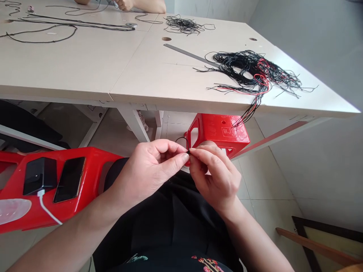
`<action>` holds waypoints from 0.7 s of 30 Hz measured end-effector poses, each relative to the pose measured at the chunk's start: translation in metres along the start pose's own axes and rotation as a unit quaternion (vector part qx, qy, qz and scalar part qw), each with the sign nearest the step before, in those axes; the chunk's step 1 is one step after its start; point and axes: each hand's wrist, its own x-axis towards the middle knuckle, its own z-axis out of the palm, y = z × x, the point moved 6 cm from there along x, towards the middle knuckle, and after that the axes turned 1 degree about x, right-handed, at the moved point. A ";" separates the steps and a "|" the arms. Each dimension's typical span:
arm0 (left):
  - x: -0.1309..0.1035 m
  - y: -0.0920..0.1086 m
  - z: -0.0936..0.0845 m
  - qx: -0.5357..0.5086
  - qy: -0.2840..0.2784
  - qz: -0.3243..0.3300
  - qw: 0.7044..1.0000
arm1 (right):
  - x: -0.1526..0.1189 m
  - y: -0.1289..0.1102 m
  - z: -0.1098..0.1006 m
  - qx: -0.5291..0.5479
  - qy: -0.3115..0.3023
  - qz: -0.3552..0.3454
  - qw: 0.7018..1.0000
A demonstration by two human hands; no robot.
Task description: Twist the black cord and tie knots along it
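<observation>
Above my lap, my left hand (159,162) and my right hand (217,170) meet fingertip to fingertip. Each pinches the same thin black cord (183,138), which rises in a small loop behind the fingers. Where the cord is gripped, the fingertips hide most of it, so any knot there cannot be made out. Ahead on the table lies a large bundle of black cords (235,62) with some red cords (263,66) among them. Several of its ends hang over the table's front edge. A steel ruler (187,54) runs partly under this bundle.
A smaller tangle of black cord (184,25) lies farther back on the table (127,49). At the far side are another person's hand (124,4) and long cords. A red stool (224,130) stands below the table; another red stool (87,162) holds a phone (69,179) and a black box (41,174).
</observation>
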 end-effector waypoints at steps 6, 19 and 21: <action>-0.005 0.002 0.001 0.065 -0.014 0.059 0.996 | 0.005 -0.007 -0.001 -0.013 0.019 -0.025 0.999; -0.002 -0.001 -0.004 0.067 0.008 0.019 0.998 | 0.005 0.006 0.011 0.296 -0.043 0.272 0.915; -0.001 -0.001 -0.004 0.059 0.006 0.006 0.998 | 0.005 0.007 0.008 0.277 -0.047 0.255 0.925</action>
